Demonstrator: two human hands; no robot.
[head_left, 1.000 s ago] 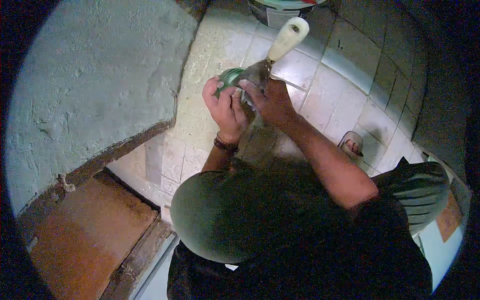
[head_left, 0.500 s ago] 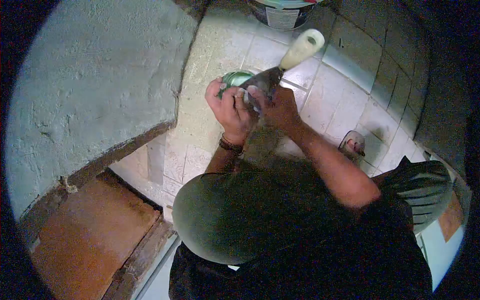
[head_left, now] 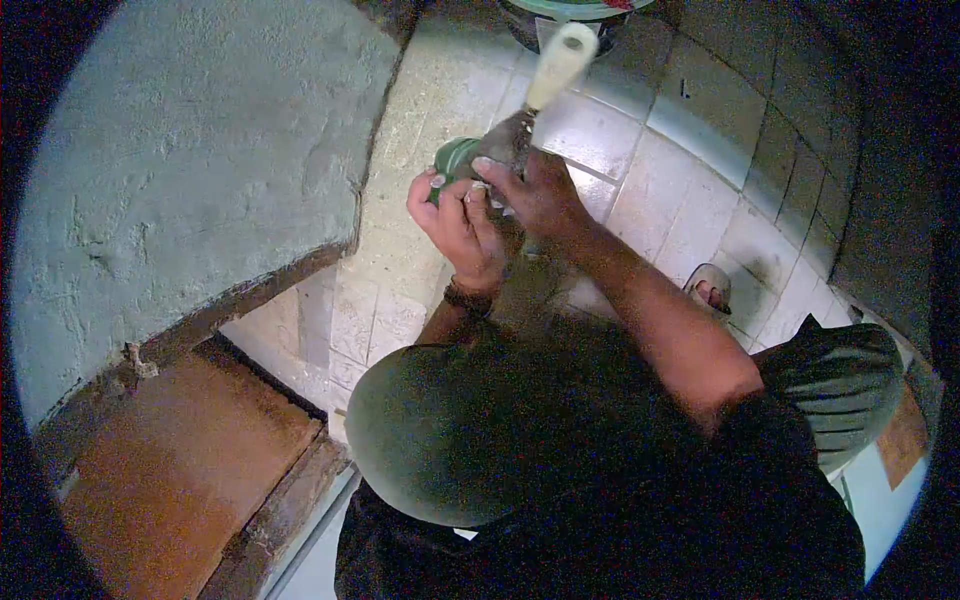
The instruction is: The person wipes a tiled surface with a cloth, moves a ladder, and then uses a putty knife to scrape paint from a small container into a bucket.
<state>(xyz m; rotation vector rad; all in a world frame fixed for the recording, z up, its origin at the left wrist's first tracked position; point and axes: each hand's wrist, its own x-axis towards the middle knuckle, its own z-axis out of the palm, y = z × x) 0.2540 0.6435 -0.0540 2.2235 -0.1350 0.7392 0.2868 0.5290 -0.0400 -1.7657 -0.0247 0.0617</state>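
Observation:
My left hand (head_left: 465,232) has its fingers curled round a green rounded object (head_left: 455,158), whose exact kind I cannot make out. A putty knife with a wide, dirty metal blade (head_left: 506,143) and a pale handle (head_left: 563,68) points away from me, handle end upward. My right hand (head_left: 548,200) grips the knife by its blade, with the thumb lying flat along it. The blade's edge meets the green object and the left fingers, so the contact there is partly hidden.
A dark bucket (head_left: 520,25) with a pale rim stands at the top. White floor tiles (head_left: 590,130) spread below the hands. At left is a rough plastered wall (head_left: 210,150), with a brown board (head_left: 190,470) beneath. My sandalled foot (head_left: 710,290) rests at right.
The putty knife has shifted left and its handle stands steeper. My right thumb has moved left along the blade. The left hand still holds the green object.

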